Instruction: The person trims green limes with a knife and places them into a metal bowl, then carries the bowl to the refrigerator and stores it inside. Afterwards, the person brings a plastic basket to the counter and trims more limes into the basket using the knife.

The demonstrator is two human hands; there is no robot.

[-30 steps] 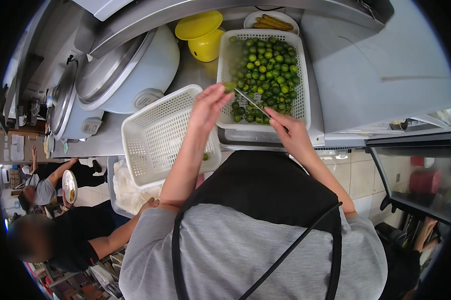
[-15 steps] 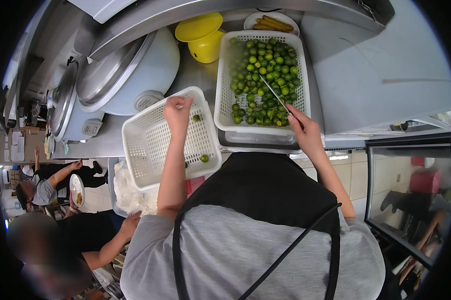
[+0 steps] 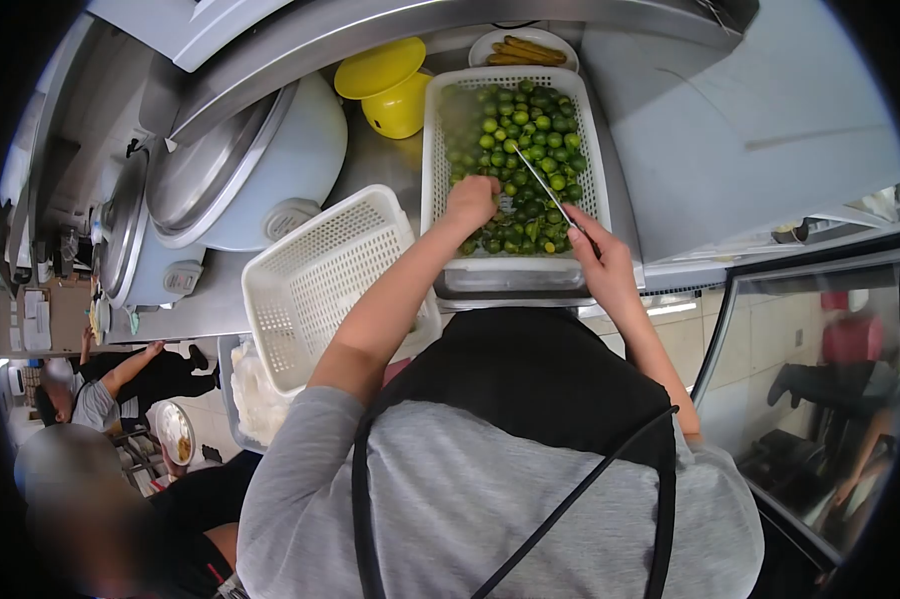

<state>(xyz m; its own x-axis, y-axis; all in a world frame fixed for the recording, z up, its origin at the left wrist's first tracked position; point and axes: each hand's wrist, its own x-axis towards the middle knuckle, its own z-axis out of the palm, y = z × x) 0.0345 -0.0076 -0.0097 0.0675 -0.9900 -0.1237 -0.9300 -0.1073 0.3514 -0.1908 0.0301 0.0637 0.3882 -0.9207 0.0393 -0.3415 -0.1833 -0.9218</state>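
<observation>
My right hand [image 3: 606,256] grips a knife [image 3: 540,178] by its dark handle, with the thin blade slanting up and left over the limes. Small green limes [image 3: 540,125] fill much of a white perforated basket [image 3: 597,170]. At this basket's left side my left hand [image 3: 473,202] reaches down among the fruit, its fingers curled; whatever they hold is hidden. Below my left forearm a second white basket [image 3: 305,270] stands tilted, its right part covered by the arm.
A yellow container [image 3: 395,108] and a plate of long brown food [image 3: 525,48] stand behind the lime basket. Large lidded cookers [image 3: 300,150] line the left. A steel shelf edge [image 3: 420,25] crosses above. Another person [image 3: 186,504] is close on the lower left.
My left hand has moved right, from above the second basket into the lime basket. The knife stays in my right hand. The nearby person's hand has left the tub at lower left.
</observation>
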